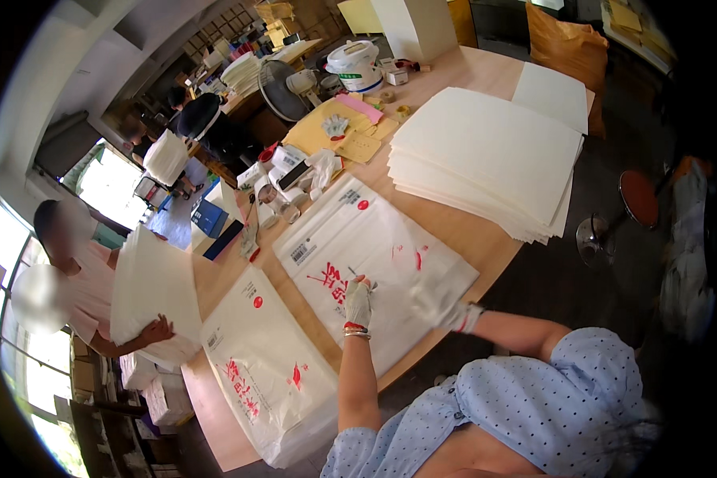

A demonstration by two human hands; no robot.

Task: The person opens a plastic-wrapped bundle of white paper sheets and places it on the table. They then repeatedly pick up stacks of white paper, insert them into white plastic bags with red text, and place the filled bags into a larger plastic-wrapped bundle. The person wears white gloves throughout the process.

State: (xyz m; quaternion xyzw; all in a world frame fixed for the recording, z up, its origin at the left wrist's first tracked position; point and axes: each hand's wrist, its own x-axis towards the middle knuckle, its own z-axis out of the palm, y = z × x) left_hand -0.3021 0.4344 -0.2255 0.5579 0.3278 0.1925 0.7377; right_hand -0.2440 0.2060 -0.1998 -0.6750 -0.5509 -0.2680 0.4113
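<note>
A wide white plastic packet (366, 231) with red brush-style marks and a barcode label lies flat in front of me. My left hand (358, 307), in a white glove with bare fingertips, rests over its middle. Those fingers are bent together around something small and thin that I cannot make out. Above the packet's right near part, my gloved right hand (444, 307) is smeared by motion, so its fingers do not show clearly. A second packet (263, 370) with similar red marks lies to the left, its near end hanging toward the table's edge.
A stack of large white sheets (486, 151) covers the table's far right. Beyond the packets are a fan (283, 89), a white bucket (354, 68), a spare glove (335, 126) and a blue box (213, 215). At left, a person (88, 279) holds white sheets (155, 295). A round stool (639, 197) stands right.
</note>
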